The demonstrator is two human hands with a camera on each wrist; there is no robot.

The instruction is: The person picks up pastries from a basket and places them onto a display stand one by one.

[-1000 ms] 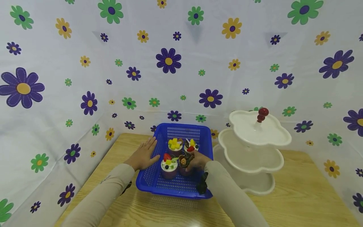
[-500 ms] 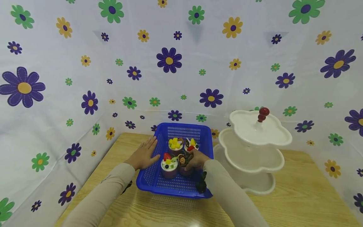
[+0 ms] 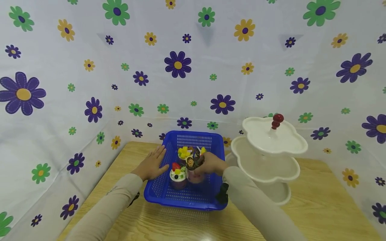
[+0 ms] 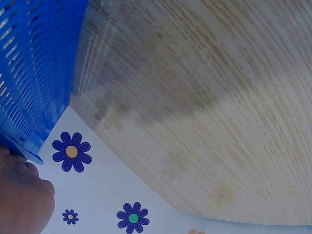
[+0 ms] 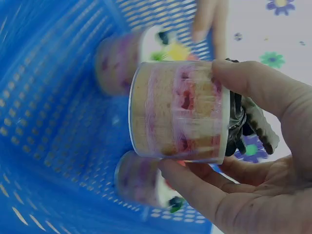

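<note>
My right hand (image 3: 213, 164) grips a clear layered cake cup (image 3: 194, 175) with a dark chocolate topping, inside the blue plastic basket (image 3: 187, 205). In the right wrist view, thumb and fingers hold that cup around its topped end, above the basket floor. A cake cup with strawberry and cream (image 3: 178, 179) stands just left of it. Behind are a mango-topped cup (image 3: 184, 153) and another fruit-topped cup (image 3: 203, 150), largely hidden by my right hand. My left hand (image 3: 151, 164) rests on the basket's left rim, fingers straight in the head view.
A white three-tier stand (image 3: 275, 139) with a red knob is to the right of the basket, close to its side. Both stand on a wooden table (image 3: 319, 201). A flower-printed white cloth (image 3: 193, 87) hangs behind and at the sides.
My right hand has lifted the chocolate-topped cake cup slightly off the basket floor, and its wrist has shifted right. My left hand stays on the rim.
</note>
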